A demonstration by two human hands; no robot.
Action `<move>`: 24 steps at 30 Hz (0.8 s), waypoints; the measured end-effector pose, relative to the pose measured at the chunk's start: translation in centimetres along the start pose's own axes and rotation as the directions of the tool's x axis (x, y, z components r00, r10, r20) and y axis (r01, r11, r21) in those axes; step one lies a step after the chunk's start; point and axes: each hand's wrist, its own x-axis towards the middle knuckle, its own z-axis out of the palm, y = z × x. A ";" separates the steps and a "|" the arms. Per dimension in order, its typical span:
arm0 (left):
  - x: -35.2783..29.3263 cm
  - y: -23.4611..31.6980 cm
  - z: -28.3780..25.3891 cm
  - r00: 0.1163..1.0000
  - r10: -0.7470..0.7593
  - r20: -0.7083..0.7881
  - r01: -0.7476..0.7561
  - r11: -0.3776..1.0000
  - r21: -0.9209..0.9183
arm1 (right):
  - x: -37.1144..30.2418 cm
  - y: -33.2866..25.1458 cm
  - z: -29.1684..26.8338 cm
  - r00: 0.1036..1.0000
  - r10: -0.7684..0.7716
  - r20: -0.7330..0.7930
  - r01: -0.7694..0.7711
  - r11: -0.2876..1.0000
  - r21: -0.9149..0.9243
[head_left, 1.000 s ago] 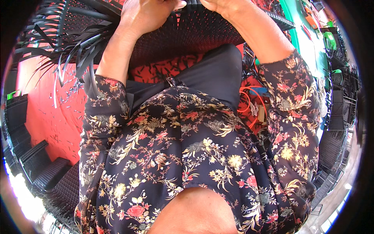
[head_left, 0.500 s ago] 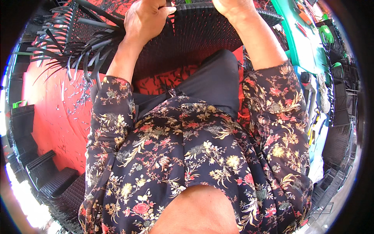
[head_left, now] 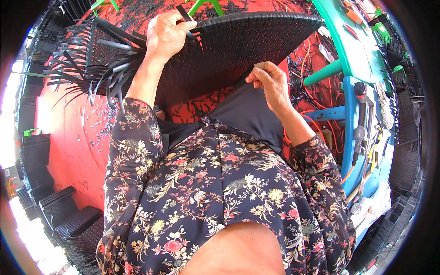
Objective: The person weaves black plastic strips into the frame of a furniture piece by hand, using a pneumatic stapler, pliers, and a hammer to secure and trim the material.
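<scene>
A black woven panel (head_left: 238, 43), curved along its far rim, stretches across in front of me over my dark-trousered leg. My left hand (head_left: 166, 37) is closed at the panel's far left part, pinching a flat black strip (head_left: 184, 13) whose end sticks up past the thumb. Many loose black strips (head_left: 107, 68) fan out to the left of that wrist. Above my right thigh, near the panel's near edge, my right hand (head_left: 273, 87) is drawn into a pinch, apart from the rim. Whatever lies between its fingertips is too small to make out.
Red sheeting (head_left: 68, 151) covers the floor, littered with black scraps. On the right stand a green stool (head_left: 362, 50) and a blue stool (head_left: 349, 110), with a power tool (head_left: 360, 114) on the blue one. An orange cord (head_left: 305, 64) winds beside them. Dark woven pieces (head_left: 78, 220) stand at left.
My right hand has come back toward me from the panel's far rim and now hangs above my thigh. My left hand stays on the strip. The view has shifted, showing more beyond the panel.
</scene>
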 end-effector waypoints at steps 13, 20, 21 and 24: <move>0.0 -1.0 0.4 0.999 -0.038 0.030 0.042 0.992 -0.115 | 0.2 -0.1 0.7 0.997 0.061 0.050 -0.064 0.997 0.047; 0.6 0.9 -0.6 0.999 -0.049 -0.007 0.048 0.991 -0.123 | 1.3 -1.5 1.7 0.993 -0.041 0.108 0.034 0.998 0.062; 1.0 -1.7 0.8 0.999 -0.030 0.019 0.031 0.999 -0.023 | 1.1 -0.6 1.2 0.997 -0.011 0.079 0.008 0.999 0.048; 1.8 1.4 -0.9 0.970 -0.188 0.152 0.200 0.977 -0.067 | 0.4 -1.1 0.7 0.996 0.039 0.084 -0.036 0.998 -0.044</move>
